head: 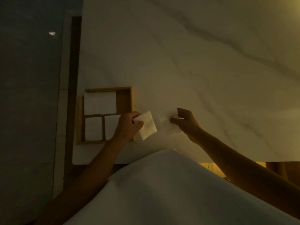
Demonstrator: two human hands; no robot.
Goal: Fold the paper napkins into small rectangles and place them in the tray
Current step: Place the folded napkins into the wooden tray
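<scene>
Left hand (128,125) pinches a folded napkin (147,126), thumb on top and fingers beneath. The napkin hangs tilted just past the right rim of the tray (108,88), over the bench (194,70).

Right hand (186,124) has thumb and forefinger curled over a pale sheet (172,129) lying flat on the bench. In this dim light I cannot tell whether it grips the sheet or only touches it.

The step, as I judge it, is to set the folded napkin into a compartment. To do it well:
- square its edges to the dividers before lowering it;
- keep the pinch near one edge so the fold does not spring open;
- let go only once it lies flat.

Tray contents:
- a large white napkin (99,103) in the far compartment, with a bare wooden strip to its right;
- a small stack (93,128) near left;
- another stack (112,125) near right, partly hidden by my left hand.

In the way:
- my own wrist covers the near-right compartment;
- the tray sits close to the bench's left edge, with dark floor (32,95) beyond;
- white cloth (162,192) at my front hides the near edge.
</scene>
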